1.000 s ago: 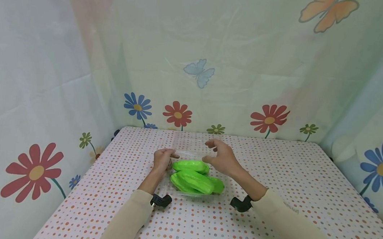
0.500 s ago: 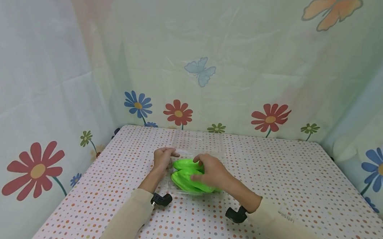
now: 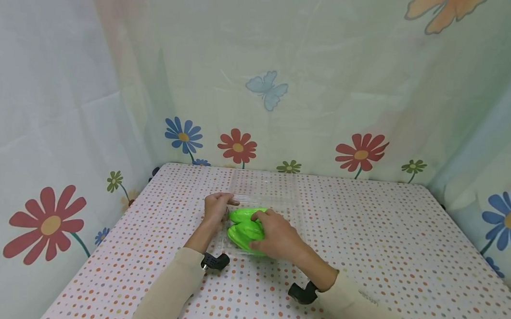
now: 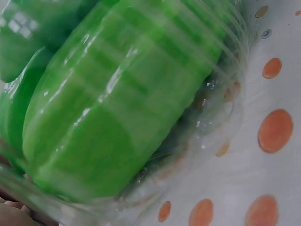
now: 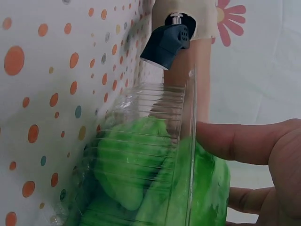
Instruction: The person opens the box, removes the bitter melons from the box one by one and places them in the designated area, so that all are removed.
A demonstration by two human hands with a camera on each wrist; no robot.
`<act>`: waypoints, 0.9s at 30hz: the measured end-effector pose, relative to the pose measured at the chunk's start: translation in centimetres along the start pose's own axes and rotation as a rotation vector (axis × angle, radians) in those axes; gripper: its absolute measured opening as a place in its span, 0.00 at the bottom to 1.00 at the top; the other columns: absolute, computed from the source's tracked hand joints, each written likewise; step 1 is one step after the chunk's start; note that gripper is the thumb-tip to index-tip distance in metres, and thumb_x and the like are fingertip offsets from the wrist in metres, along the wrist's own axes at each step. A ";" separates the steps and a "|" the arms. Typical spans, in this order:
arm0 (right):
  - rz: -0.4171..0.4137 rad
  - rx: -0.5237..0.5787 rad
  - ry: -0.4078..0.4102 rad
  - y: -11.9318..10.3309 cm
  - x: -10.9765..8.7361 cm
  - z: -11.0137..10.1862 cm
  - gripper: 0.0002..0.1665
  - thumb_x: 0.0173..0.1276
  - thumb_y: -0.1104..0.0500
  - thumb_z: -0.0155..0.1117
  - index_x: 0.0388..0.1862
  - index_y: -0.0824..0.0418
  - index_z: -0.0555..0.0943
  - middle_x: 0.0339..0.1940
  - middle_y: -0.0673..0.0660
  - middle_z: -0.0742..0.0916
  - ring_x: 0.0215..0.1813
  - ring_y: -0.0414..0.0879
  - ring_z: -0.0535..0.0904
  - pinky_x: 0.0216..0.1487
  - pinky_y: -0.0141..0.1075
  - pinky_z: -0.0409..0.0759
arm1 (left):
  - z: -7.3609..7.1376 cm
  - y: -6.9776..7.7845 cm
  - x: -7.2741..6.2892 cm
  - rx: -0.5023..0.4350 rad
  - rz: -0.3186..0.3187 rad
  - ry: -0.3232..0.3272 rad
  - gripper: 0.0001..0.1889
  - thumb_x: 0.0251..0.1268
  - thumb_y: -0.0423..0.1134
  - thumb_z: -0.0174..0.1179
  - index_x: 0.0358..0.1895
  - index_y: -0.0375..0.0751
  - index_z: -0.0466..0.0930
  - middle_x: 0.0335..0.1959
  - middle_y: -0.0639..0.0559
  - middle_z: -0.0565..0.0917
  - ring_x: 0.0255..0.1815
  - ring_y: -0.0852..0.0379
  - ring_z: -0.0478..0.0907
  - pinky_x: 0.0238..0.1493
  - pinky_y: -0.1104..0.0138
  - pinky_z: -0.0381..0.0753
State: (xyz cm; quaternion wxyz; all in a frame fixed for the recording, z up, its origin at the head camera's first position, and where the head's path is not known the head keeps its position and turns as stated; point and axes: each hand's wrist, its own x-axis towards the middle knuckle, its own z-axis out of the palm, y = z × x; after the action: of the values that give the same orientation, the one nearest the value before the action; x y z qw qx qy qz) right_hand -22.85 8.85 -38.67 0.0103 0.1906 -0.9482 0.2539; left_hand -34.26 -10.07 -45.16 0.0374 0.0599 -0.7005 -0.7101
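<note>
In the head view, right hand (image 3: 277, 234) gripping one of the ribbed green fruits (image 3: 247, 230) in an open clear plastic clamshell (image 3: 264, 186), left hand (image 3: 216, 207) at its nine o'clock edge, hold impossible to tell, left wrist view, fruits toward eleven o'clock, right wrist view, right hand at three o'clock.

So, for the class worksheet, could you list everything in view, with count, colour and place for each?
Dotted table: one, pale with mostly orange dots, foreground
Clear container: one, colourless, on the table
Lid: one, colourless, open behind the container
Green pieces: several, overlapping, bright green, in the container
Backdrop: one, pale, around the table
Printed flowers: several, red, blue and green, on the backdrop
Printed butterflies: at least two, blue and orange, above the flowers
Wrist cameras: two, black, one per wrist
Sleeves: two, beige, on both forearms
Left hand: one, bare, at the container's left side
Right hand: one, bare, fingers curled over the green pieces
</note>
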 end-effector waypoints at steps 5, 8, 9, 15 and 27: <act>-0.019 -0.036 0.003 -0.4 0.0 0.2 0.34 0.53 0.55 0.80 0.60 0.57 0.80 0.49 0.56 0.82 0.46 0.49 0.78 0.42 0.45 0.80 | -0.1 0.0 -0.2 0.003 -0.006 -0.004 0.17 0.72 0.40 0.58 0.49 0.27 0.85 0.30 0.47 0.90 0.05 0.65 0.52 0.08 0.71 0.56; -0.020 -0.059 0.011 -0.6 0.0 0.2 0.34 0.52 0.56 0.78 0.60 0.57 0.80 0.48 0.55 0.82 0.44 0.47 0.76 0.39 0.43 0.79 | -0.2 0.1 -0.3 -0.014 -0.004 -0.012 0.17 0.72 0.40 0.58 0.52 0.28 0.84 0.29 0.47 0.90 0.06 0.66 0.53 0.09 0.72 0.56; -0.016 -0.063 0.013 -0.6 0.1 0.3 0.34 0.52 0.57 0.77 0.60 0.57 0.80 0.48 0.55 0.82 0.44 0.47 0.76 0.38 0.43 0.78 | -0.2 0.1 -0.3 -0.019 -0.004 -0.016 0.17 0.72 0.40 0.58 0.53 0.28 0.84 0.30 0.47 0.89 0.06 0.66 0.54 0.09 0.72 0.57; -0.010 -0.086 0.029 -0.7 0.1 0.6 0.35 0.52 0.57 0.76 0.62 0.57 0.79 0.48 0.55 0.81 0.44 0.47 0.76 0.40 0.44 0.79 | -0.3 0.1 -0.3 -0.013 -0.013 -0.019 0.17 0.72 0.40 0.58 0.54 0.29 0.84 0.30 0.47 0.90 0.07 0.66 0.54 0.10 0.72 0.58; 0.009 -0.035 0.014 -0.7 -0.1 0.5 0.36 0.52 0.58 0.76 0.63 0.57 0.78 0.50 0.54 0.82 0.48 0.49 0.78 0.46 0.48 0.81 | -0.2 0.0 -0.2 -0.012 -0.032 -0.016 0.17 0.73 0.40 0.58 0.51 0.27 0.84 0.30 0.47 0.90 0.06 0.66 0.54 0.10 0.72 0.57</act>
State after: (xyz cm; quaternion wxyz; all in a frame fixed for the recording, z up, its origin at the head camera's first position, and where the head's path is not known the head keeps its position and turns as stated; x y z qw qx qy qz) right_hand -22.47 8.06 -38.74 0.0192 0.1842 -0.9534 0.2384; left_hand -34.06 -10.23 -45.15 0.0209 0.0653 -0.6954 -0.7153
